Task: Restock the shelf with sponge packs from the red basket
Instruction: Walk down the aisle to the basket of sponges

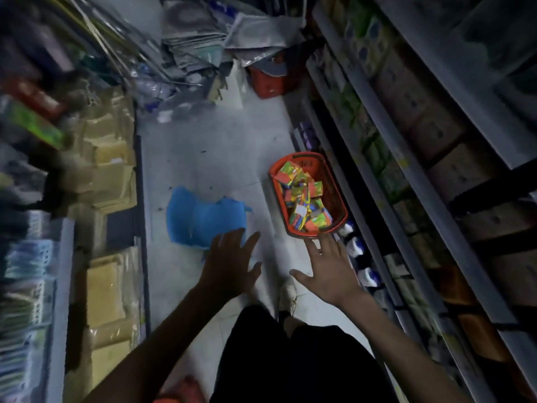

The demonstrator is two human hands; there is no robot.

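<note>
A red basket (334, 184) sits on the aisle floor against the foot of the right-hand shelf (406, 158). Several colourful sponge packs (303, 199) in red, green and yellow wrap fill it. My right hand (328, 269) is stretched out with fingers spread, its fingertips just short of the basket's near rim, holding nothing. My left hand (229, 263) is also spread flat and empty, hovering above the floor to the left of the basket.
A blue plastic bag (203, 219) lies on the floor left of the basket. Stacked yellow packets (110, 170) line the left shelving. A pile of grey packages (203, 45) and another red bin (267, 80) block the aisle's far end. My shoe (287, 295) is below the hands.
</note>
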